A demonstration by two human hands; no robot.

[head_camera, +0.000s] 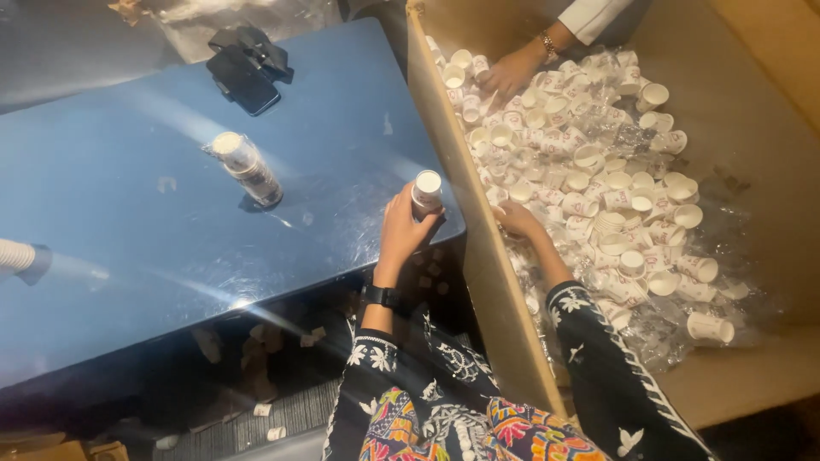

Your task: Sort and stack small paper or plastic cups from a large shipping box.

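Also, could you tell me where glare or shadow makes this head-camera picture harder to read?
In the head view, bright streaks of glare run across the shiny blue table, washing out its surface near the wrapped stack of cups; the floor below it is in deep shadow; the loose cups in the cardboard box are evenly lit, as are the left hand and right hand.

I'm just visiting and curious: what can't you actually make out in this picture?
Head view only:
- Right hand: fingers hidden behind the cardboard box wall.
- Cup stack in the left hand: cup count unclear.
- Print on loose cups: too small.
- Other person's hand: arm cut off by the top edge.
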